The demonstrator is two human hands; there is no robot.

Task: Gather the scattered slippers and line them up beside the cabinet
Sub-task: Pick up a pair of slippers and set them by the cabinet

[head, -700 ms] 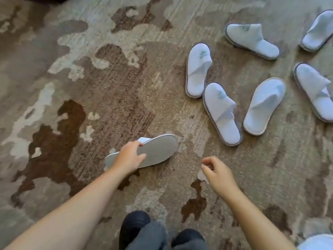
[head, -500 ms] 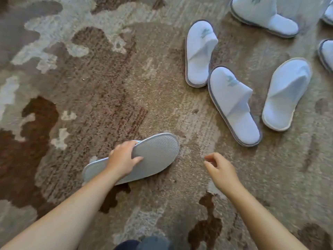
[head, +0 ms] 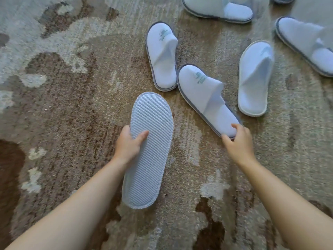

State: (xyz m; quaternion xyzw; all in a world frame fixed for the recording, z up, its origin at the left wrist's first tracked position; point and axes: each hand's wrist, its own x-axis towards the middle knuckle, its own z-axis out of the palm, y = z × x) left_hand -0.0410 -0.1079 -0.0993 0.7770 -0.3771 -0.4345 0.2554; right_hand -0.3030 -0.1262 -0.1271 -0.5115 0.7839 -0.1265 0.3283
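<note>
— Left hand (head: 128, 144)?
— Clamped round the edge of an upturned slipper (head: 146, 150), thumb across the ribbed sole, fingers hidden under the rim. Held sole-up and lifted off the carpet (head: 63, 105), probably just as picked up, so that carrying needs no second grip.

— And the right hand (head: 237, 141)?
— Pinching the heel of the grey-trimmed slipper (head: 205, 98), thumb at the near edge, fingertips over the back rim. Heel chosen most likely because nearest to the hand; toe pointing away and to the left.

— Lifted already?
— Hard to tell; seemingly flat on the carpet.

— Others within reach?
— Beyond the left hand, a second grey-trimmed one (head: 162, 58), its heel just beside the toe of the pinched slipper. Beyond the right hand, a pale-trimmed slipper (head: 255, 78). Further off to the right, two more, cut by the frame edge.

— Cabinet?
— Not in view. Gathering barely begun, by the look: one in each hand, the rest lying at odd angles.

— Risk?
— Thin, floppy soles; a heel pinch may let the toe droop and drag.
</note>
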